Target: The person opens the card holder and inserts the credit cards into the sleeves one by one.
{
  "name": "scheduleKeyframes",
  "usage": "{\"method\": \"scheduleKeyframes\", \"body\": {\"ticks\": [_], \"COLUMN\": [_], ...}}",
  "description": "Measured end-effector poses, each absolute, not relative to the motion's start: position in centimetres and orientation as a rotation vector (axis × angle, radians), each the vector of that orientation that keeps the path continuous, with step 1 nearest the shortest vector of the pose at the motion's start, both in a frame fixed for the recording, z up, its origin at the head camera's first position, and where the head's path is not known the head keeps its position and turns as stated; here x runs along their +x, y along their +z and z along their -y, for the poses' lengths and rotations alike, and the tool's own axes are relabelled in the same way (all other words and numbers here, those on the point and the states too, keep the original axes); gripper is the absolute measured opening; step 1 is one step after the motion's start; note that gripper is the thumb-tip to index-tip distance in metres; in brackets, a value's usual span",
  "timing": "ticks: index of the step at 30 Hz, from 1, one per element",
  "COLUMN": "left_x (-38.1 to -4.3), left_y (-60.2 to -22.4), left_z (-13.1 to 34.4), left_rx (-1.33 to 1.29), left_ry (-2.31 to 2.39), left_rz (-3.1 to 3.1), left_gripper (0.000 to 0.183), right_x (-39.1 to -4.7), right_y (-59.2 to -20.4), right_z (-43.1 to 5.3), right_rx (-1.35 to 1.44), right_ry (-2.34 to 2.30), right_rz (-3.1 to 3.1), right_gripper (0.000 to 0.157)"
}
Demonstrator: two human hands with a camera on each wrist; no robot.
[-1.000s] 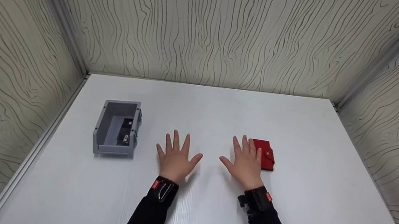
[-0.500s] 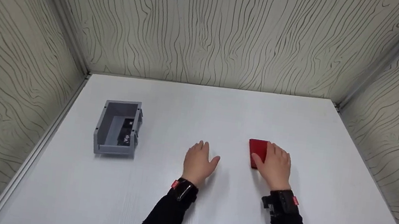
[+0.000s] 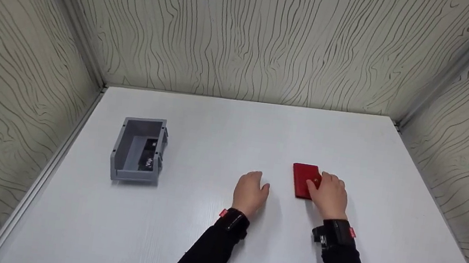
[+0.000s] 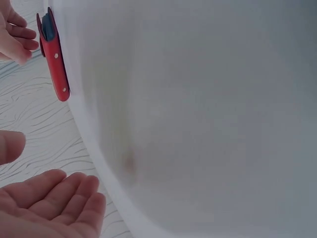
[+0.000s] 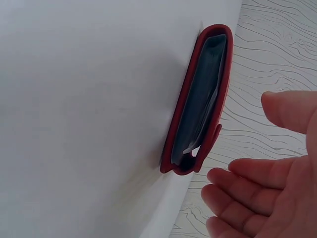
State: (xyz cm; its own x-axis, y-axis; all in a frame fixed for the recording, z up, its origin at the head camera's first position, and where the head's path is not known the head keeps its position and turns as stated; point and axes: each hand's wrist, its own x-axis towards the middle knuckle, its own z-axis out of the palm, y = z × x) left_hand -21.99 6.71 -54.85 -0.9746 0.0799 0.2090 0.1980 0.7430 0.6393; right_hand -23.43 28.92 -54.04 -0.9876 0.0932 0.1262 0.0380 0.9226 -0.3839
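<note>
A small red wallet [image 3: 302,181] with a snap tab lies on the white table [image 3: 234,131], right of the middle. Seen end-on in the right wrist view, the wallet [image 5: 224,94] has bluish inner sleeves between its covers. My right hand [image 3: 331,197] is at its tab side, with relaxed fingers and the thumb overlapping the cover in the head view. A gap shows between that hand [image 5: 267,193] and the wallet in the right wrist view. Left of the wallet, my left hand [image 3: 249,193] holds nothing, its fingers loosely bent and thumb apart.
On the table's left stands a grey plastic bin [image 3: 134,176] with a black card [image 3: 147,155] marked "Vip" inside. Wood-patterned panels [image 3: 247,38] rise behind the table and along both sides.
Both hands have moved right, the right one from over the wallet's left part to its tab side. Their spread fingers have drawn together and bent. The wallet stays in place.
</note>
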Motion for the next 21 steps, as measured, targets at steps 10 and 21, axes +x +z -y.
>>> {"method": "scheduleKeyframes", "body": {"ticks": [10,21], "left_x": [-22.4,-23.1], "left_y": [-54.5,-54.2], "left_z": [-9.3,-11.3], "left_rx": [-0.206,-0.238], "left_ry": [-1.151,-1.130], "left_rz": [2.854,2.899], "left_gripper": [0.029,0.025], "right_x": [-24.1,-24.7], "right_y": [-54.1,-54.4], "right_z": [-29.4,-29.6], "right_rx": [-0.219,-0.230], "right_ry": [0.636,0.642], "right_rz": [3.045,3.046], "right_gripper": [0.053,0.050]}}
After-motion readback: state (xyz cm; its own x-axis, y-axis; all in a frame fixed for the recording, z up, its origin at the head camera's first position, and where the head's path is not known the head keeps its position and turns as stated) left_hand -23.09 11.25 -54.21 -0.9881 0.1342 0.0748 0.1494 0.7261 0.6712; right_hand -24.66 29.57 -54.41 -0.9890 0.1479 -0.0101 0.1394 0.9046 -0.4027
